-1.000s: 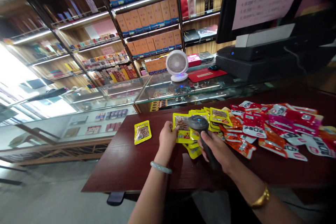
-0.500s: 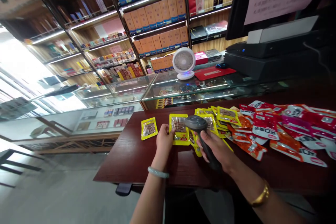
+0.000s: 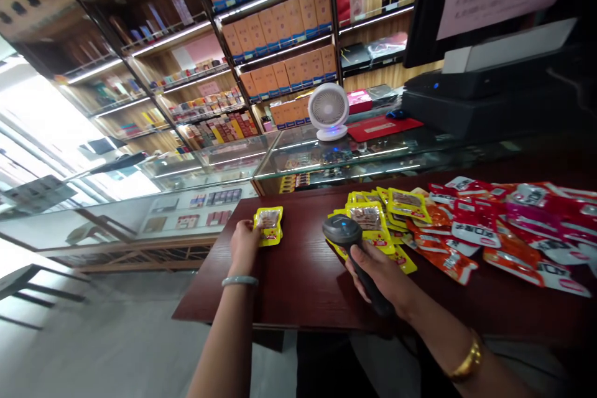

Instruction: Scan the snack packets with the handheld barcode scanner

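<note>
Yellow packet (image 3: 269, 231) is held near the far left corner of the worktop (image 3: 298, 286), its left side pinched in the grip of the left hand (image 3: 244, 245); a second edge is suggested beneath it, but whether another packet is covered there cannot be told. Scanner (image 3: 342, 230) is grasped round its handle by the right hand (image 3: 377, 270), its head raised at the left fringe of the yellow pile (image 3: 370, 217); because several packets are faced by that head at once, a wrong code could be read; if the slick film is pushed too far left, the packet could be slid off the left edge; by a low swing of the scanner, the loose pile could be scattered. Brown pieces are shown through the packet's clear window; contents of the red and orange pouches (image 3: 476, 227), heaped toward the right edge, are hidden by printed film; small boxes (image 3: 221, 197) are kept in the glass display case (image 3: 205, 181) beyond the left edge.
</note>
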The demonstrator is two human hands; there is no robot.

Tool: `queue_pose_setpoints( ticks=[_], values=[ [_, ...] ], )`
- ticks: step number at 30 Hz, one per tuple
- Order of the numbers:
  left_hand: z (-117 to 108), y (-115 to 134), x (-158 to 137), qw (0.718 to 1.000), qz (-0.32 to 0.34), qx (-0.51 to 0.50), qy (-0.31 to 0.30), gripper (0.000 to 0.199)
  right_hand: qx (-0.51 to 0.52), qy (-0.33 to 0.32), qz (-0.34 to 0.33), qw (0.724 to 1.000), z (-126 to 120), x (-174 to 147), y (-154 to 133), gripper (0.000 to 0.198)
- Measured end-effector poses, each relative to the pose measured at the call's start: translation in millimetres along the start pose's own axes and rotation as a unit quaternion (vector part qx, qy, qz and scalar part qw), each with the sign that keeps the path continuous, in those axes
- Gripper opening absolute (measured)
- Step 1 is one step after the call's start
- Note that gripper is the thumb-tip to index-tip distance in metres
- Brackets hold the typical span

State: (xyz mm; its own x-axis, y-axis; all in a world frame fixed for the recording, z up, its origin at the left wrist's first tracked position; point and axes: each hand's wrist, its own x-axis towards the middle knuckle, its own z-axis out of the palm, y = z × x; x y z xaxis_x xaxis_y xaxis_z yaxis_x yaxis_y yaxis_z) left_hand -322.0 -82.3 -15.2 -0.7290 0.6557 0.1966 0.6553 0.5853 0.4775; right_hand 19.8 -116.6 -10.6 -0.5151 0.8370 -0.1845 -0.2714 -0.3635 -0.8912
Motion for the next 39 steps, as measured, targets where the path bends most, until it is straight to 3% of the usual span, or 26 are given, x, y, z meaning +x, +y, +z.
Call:
queue_pose_setpoints(
  ticks=[3, 4, 6, 10, 15, 20, 25, 29, 39],
  values=[
    [1, 28, -23, 0.996, 0.051, 0.058, 0.046, 0.046, -0.002, 0.008, -0.011, 1.0, -5, -4, -3, 0.047],
    [3, 41, -35, 0.995, 0.072, 0.053, 0.036, 0.044, -0.003, 0.014, -0.017, 1.0, -8, -5, -5, 0.047],
    [8, 70, -62, 0.987, 0.152, 0.021, -0.04, 0.03, -0.001, 0.028, -0.031, 0.999, -15, -8, -8, 0.046],
    [21, 123, -118, 0.957, 0.259, -0.019, -0.127, 0.037, 0.009, 0.068, -0.06, 0.996, -34, -15, -16, 0.043],
    [36, 156, -155, 0.951, 0.272, 0.0, -0.148, 0.042, 0.018, 0.109, -0.082, 0.991, -54, -20, -23, 0.041],
    [43, 159, -159, 0.964, 0.226, -0.003, -0.139, 0.034, 0.023, 0.122, -0.077, 0.989, -61, -22, -22, 0.042],
    [46, 145, -159, 0.971, 0.217, -0.031, -0.095, 0.02, 0.024, 0.113, -0.068, 0.991, -61, -24, -16, 0.043],
    [44, 129, -157, 0.969, 0.2, -0.079, -0.118, 0.013, 0.029, 0.089, -0.068, 0.993, -60, -23, -13, 0.042],
    [36, 104, -145, 0.969, 0.17, -0.126, -0.126, 0.015, 0.041, 0.018, -0.05, 0.998, -29, -14, -22, 0.045]
  ],
)
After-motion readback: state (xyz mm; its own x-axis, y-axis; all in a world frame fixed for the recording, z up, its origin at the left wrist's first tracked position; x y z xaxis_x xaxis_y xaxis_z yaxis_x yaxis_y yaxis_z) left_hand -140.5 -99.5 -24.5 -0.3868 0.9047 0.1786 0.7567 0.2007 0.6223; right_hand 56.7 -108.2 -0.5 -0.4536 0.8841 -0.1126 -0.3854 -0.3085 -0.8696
